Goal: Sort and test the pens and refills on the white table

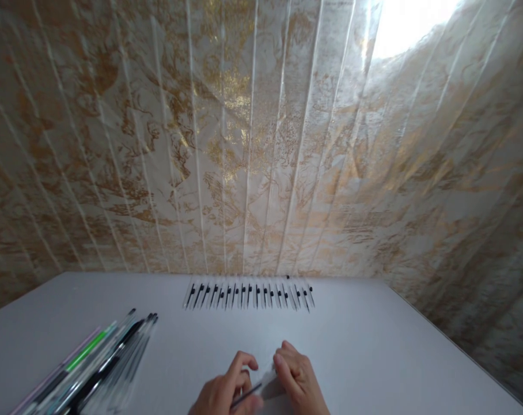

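Observation:
Near the front edge of the white table, my left hand (227, 389) has its fingers curled round a thin dark rod (246, 395), like a pen or refill. To its right, my right hand (299, 377) is closed, thumb pressed against the fingers, on the end of a pale, see-through piece (269, 377) that reaches toward my left hand. That piece is blurred, so its exact shape cannot be made out. Beyond both hands, a row of several clear slim pieces with dark rods and small black parts (250, 294) lies along the far side of the table.
At the left of the white table (365, 334) lies a bundle of pens (110, 357), with a bright green one (86, 350) among them. A pale curtain with gold patterns (244, 144) hangs behind the table's far edge.

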The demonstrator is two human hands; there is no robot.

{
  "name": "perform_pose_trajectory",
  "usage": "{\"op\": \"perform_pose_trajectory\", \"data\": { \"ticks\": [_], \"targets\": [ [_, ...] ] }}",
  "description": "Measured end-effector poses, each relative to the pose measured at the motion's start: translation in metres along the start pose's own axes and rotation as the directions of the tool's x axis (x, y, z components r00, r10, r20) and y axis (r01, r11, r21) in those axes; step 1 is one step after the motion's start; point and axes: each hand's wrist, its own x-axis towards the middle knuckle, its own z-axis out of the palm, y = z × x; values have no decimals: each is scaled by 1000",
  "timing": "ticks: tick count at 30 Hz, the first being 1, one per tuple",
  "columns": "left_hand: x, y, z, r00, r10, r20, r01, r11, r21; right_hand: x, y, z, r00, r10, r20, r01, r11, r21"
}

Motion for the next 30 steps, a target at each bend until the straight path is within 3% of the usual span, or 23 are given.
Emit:
{"op": "perform_pose_trajectory", "data": {
  "ticks": [4,8,15,22,30],
  "targets": [
    [-1,6,-10,991,-76,-114,91,987,133,1,6,-2,987,149,-65,-143,986,87],
    [-1,6,-12,986,-19,-165,38,993,115,2,8,-4,980,186,-63,-181,980,87],
    [-3,5,-14,988,-72,-134,101,967,232,2,3,-4,988,137,-75,-135,990,24],
    [-4,2,-6,992,-13,-129,48,959,278,2,13,-6,958,274,-78,-270,961,62],
    [-3,-7,-4,992,-71,-100,100,940,327,4,11,-8,978,201,-63,-198,979,54]
  ]
}}
